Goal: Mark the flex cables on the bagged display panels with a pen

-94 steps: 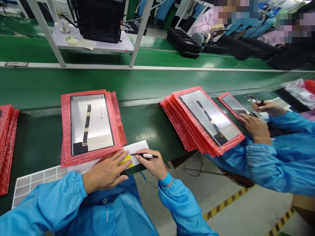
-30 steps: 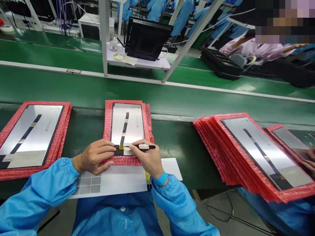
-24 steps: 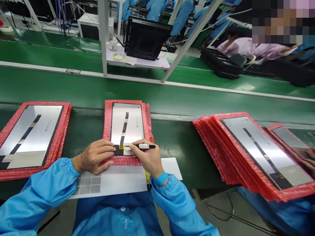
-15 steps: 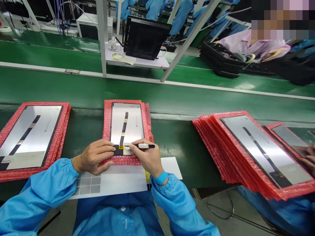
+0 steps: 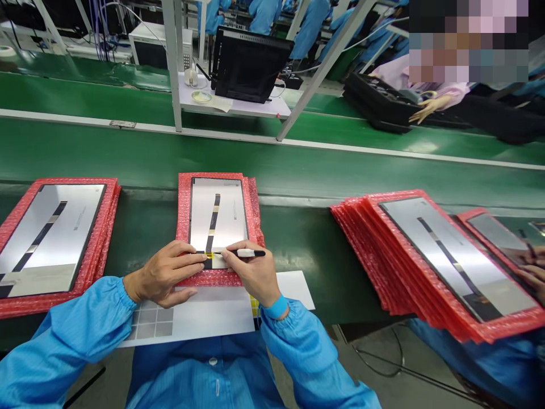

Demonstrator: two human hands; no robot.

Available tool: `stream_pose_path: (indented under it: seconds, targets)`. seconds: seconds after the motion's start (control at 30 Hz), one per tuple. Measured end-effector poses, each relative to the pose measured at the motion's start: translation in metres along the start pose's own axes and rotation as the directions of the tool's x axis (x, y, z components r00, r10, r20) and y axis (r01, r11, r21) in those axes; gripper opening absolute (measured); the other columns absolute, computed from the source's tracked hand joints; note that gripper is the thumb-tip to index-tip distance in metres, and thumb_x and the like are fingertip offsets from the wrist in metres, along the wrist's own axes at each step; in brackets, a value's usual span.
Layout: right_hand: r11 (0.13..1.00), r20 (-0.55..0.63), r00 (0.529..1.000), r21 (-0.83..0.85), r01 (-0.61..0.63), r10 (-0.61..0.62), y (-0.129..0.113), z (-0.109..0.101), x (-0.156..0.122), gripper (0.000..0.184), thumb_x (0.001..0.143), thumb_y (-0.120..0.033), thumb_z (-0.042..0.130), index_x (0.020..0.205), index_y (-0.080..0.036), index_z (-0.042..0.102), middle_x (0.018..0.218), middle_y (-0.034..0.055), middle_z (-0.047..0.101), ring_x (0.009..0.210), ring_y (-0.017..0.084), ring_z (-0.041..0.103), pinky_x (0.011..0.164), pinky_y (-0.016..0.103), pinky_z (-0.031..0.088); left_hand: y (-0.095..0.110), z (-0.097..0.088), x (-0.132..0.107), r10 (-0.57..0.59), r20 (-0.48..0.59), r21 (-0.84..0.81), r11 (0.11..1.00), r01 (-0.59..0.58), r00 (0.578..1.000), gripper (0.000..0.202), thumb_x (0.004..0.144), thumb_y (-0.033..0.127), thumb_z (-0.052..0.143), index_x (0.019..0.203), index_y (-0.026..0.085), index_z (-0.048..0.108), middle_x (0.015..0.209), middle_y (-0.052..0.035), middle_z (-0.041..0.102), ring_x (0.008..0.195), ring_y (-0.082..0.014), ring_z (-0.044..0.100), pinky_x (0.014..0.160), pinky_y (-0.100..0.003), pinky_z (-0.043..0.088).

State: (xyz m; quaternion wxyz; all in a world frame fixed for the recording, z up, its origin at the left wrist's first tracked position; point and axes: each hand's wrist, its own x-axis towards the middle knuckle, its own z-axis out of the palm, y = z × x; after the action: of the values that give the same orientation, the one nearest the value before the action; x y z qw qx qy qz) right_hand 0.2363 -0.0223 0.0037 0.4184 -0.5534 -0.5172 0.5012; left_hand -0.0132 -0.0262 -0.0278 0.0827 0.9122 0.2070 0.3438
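Observation:
A display panel (image 5: 227,218) with a shiny silver back lies on red bubble wrap (image 5: 184,207) before me. Down its middle runs a black flex cable (image 5: 214,220), ending at a small yellow tape piece (image 5: 209,256) near the lower edge. My left hand (image 5: 170,271) lies over the lower left corner, fingers stretched out, the fingertips at the yellow tape. A black-and-white pen-shaped tool (image 5: 244,253) is pinched in my right hand (image 5: 258,276), its thin dark tip pointing left toward the tape. Whether the tip touches it I cannot tell.
To the left lies a stack of panels (image 5: 76,238) on red wrap; a taller, leaning stack (image 5: 451,244) stands at right. White paper (image 5: 213,312) lies at the bench's front edge. A co-worker's hand (image 5: 534,275) works at far right. A monitor (image 5: 253,65) stands behind.
My left fingers have slid right onto the yellow tape, covering part of it. My right hand and the tool have hardly moved. The person at the back right now reaches out a hand.

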Motion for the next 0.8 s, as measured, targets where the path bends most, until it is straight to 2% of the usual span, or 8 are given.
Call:
stream_pose_path:
  seconds: [0.2,0.4,0.57,0.67,0.8]
  targets:
    - [0.999,-0.003,1.0,-0.031,0.03,-0.03,-0.001,0.0,-0.001,0.017,0.079,-0.036,0.081,0.078,-0.021,0.075,0.063,0.0013,0.071,0.055,0.018,0.067,0.056,0.029,0.058,0.0,-0.001,0.001,-0.018,0.026,-0.012,1.0,0.018,1.0,0.049,0.092,0.032,0.061,0.138,0.015,0.06,0.128,-0.0171,0.073,0.112,-0.0327,0.063,0.091,-0.05,0.054]
    - [0.999,0.005,0.999,-0.033,0.036,-0.036,0.001,0.0,-0.001,0.016,0.081,-0.036,0.079,0.079,-0.021,0.074,0.063,0.0013,0.072,0.056,0.02,0.07,0.057,0.029,0.059,0.002,-0.003,0.0,-0.039,0.142,0.0,0.999,0.039,0.989,0.061,0.093,0.043,0.06,0.147,0.013,0.054,0.141,-0.018,0.066,0.115,-0.0344,0.059,0.095,-0.052,0.048]
    - [0.999,-0.028,1.0,0.034,-0.013,0.014,0.001,-0.001,0.001,0.018,0.082,-0.038,0.078,0.08,-0.021,0.073,0.065,0.0012,0.073,0.055,0.02,0.072,0.057,0.03,0.062,0.009,-0.003,0.002,-0.1,0.259,0.094,0.993,0.078,0.961,0.071,0.091,0.053,0.061,0.151,0.015,0.051,0.152,-0.0164,0.057,0.114,-0.034,0.056,0.098,-0.052,0.042]
    - [0.999,-0.029,0.999,0.049,-0.019,0.02,0.001,-0.001,0.002,0.018,0.082,-0.038,0.078,0.08,-0.021,0.073,0.062,0.0008,0.072,0.055,0.02,0.073,0.058,0.03,0.063,0.014,0.0,0.005,-0.134,0.274,0.161,0.983,0.093,0.952,0.074,0.089,0.056,0.061,0.15,0.015,0.051,0.153,-0.0159,0.056,0.113,-0.0343,0.054,0.104,-0.056,0.037]
    - [0.997,-0.035,0.999,0.072,-0.014,0.017,0.0,0.0,0.002,0.02,0.081,-0.04,0.08,0.079,-0.021,0.073,0.061,0.001,0.072,0.056,0.021,0.073,0.059,0.031,0.064,0.019,0.004,0.005,-0.148,0.248,0.191,0.976,0.101,0.957,0.071,0.09,0.054,0.06,0.149,0.017,0.053,0.152,-0.0129,0.058,0.123,-0.0362,0.053,0.118,-0.062,0.024]
